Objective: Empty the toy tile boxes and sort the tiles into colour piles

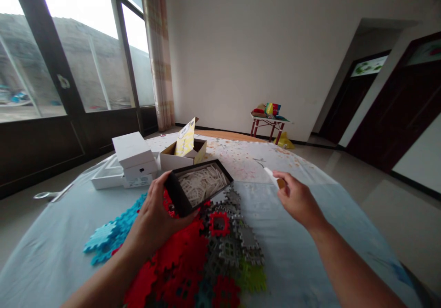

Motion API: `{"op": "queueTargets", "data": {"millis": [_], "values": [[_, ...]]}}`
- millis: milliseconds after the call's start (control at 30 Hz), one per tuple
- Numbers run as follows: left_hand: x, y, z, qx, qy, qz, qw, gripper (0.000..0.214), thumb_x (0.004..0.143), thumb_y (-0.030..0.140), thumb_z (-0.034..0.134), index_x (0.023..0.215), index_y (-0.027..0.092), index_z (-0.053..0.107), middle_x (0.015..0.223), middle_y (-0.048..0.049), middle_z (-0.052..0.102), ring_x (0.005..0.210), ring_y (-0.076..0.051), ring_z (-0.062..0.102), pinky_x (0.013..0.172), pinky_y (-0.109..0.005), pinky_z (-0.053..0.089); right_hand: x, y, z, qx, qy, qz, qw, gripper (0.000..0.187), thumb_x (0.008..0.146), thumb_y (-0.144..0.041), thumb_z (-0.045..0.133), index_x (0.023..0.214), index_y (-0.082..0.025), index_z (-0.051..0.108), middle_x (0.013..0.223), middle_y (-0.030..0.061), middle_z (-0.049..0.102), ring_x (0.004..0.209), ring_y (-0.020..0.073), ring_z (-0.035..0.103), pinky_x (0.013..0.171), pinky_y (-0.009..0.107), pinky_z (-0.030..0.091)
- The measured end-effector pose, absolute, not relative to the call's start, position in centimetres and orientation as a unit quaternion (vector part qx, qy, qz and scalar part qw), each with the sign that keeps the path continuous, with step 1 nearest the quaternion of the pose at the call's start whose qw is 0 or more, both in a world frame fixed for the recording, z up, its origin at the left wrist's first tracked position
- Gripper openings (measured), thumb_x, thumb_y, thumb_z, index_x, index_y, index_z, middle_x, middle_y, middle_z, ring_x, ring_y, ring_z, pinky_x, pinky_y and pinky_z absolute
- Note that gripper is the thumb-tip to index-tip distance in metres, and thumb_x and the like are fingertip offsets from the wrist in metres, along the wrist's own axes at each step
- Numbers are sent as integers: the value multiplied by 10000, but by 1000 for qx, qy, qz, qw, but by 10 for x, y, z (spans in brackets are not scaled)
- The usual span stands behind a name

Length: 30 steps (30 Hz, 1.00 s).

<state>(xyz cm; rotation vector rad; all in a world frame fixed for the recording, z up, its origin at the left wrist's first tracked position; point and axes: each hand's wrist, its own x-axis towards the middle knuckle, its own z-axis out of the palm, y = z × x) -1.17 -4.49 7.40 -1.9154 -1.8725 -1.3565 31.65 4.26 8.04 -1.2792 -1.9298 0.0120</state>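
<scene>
My left hand (155, 218) grips the near left end of a black-walled open box (176, 195), tilted above the table. Pale shredded strips (203, 184) fill the box. Out to the right, my right hand (299, 201) pinches a thin, flat white piece (270, 175) with a brownish patch by the fingers; its exact kind I cannot make out. Below the box lies a heap of interlocking plastic tiles with toothed edges: red tiles (182, 257), blue tiles (119, 227), grey tiles (248, 236) and yellow-green tiles (253, 276). My left forearm hides part of the heap.
White boxes (132, 149) are stacked at the back left, beside an open carton (172, 162) with a yellow printed flap (186, 138). Scissors (55, 195) lie at the left edge of the cloth-covered round table (296, 257). A small stand (268, 120) is by the wall.
</scene>
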Motion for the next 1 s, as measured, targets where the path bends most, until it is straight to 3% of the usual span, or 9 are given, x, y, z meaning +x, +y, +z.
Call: {"op": "queueTargets", "data": {"millis": [167,300,433,600,767,1000], "values": [[-45,-62,87,-638,-627,-432,115,903,564,469,696,1307,232,240,1165,-88,470,1001,-240,532,894,-430,450,294,37,32,-414,-866,54,277,353,695,-89,436,990,-175,611,1124,101,595,1117,212,497,977,405,373],[-78,-88,97,-666,-637,-340,186,884,574,474,692,1317,257,266,1205,-68,445,1062,-245,495,892,-419,451,287,41,19,-403,-866,64,290,336,729,-135,455,1032,-163,597,1166,119,568,1153,217,464,997,433,352],[-90,-104,102,-707,-608,-257,255,909,604,493,659,1363,326,189,1291,-54,405,1091,-266,480,837,-437,485,288,47,13,-396,-862,86,304,313,747,-160,461,1029,-179,596,1134,108,586,1127,218,485,982,441,365],[-67,-103,105,-789,-513,-221,256,843,652,283,591,1386,317,179,1302,-58,423,1033,-254,522,783,-390,525,289,46,4,-398,-865,108,286,311,748,-164,463,1027,-178,600,1118,106,596,1113,220,495,975,438,370],[-54,-96,112,-798,-493,-201,281,778,697,162,488,1385,328,165,1333,-41,402,1084,-254,483,803,-433,513,293,43,1,-397,-867,118,278,315,748,-158,456,1026,-170,602,1111,107,603,1108,214,500,973,425,374],[-81,-94,116,-775,-519,-156,326,658,757,159,478,1351,335,254,1358,-21,377,1177,-236,411,912,-473,435,293,42,3,-400,-863,129,282,311,741,-154,464,1014,-177,610,1097,100,610,1103,219,501,973,431,369]]}}
